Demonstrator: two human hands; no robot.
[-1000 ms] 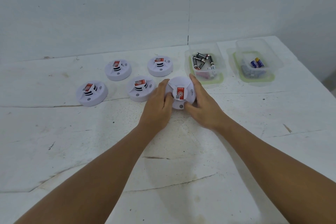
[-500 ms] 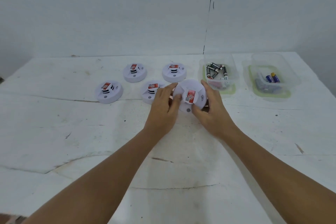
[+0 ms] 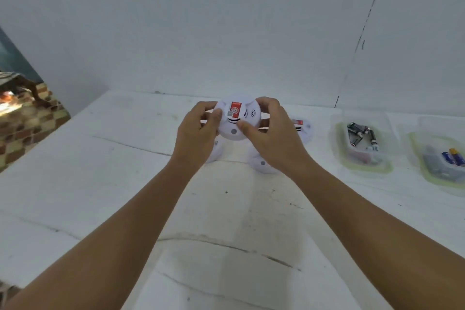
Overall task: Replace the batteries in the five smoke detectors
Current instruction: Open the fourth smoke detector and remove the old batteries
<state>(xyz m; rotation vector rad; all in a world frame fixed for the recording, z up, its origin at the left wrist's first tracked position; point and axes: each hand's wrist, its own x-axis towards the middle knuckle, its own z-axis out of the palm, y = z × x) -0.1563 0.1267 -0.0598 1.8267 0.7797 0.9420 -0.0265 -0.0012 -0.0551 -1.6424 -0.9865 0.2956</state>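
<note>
Left hand [image 3: 198,131] and right hand [image 3: 270,133] gripping raised smoke detector [image 3: 236,118], other detectors [image 3: 302,128] partly hidden behind, two battery tubs [image 3: 362,143] near counter's [image 3: 100,184] right edge

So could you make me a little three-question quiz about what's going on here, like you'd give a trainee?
1. True or false: the held smoke detector rests on the table.
2. Which hands grip it? A) left hand only B) right hand only C) both
3. Fill in: the loose dark batteries lie in a clear ___.

Key: 1 false, it is lifted; 2 C; 3 container.
</note>
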